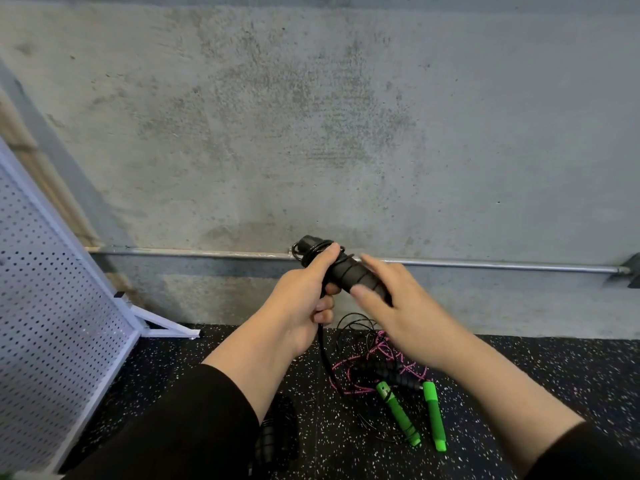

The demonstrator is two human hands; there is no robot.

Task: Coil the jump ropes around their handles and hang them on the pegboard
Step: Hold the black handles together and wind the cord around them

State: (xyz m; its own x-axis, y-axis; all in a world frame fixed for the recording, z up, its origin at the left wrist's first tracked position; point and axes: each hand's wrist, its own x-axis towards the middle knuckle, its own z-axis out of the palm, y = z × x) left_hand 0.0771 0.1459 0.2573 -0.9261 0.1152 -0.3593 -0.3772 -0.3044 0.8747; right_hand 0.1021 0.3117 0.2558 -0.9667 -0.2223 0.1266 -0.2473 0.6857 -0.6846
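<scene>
The white pegboard (pixel 52 323) leans at left on the speckled floor (pixel 554 375). The left hand (pixel 304 299) grips the black handles (pixel 349 271), held above the floor, cord partly wound round them. The right hand (pixel 398 299) cups their lower end, fingers relaxed. Green handles (pixel 398 414) lie below.

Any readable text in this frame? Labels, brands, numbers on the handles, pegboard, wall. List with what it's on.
None readable.
Black foam jump-rope handle held in the left hand and right hand: no print shows.
Green plastic handles on the speckled floor: no marking visible.
White perforated pegboard: holes only.
Grey concrete wall and metal pipe: stains only, no sign.
</scene>
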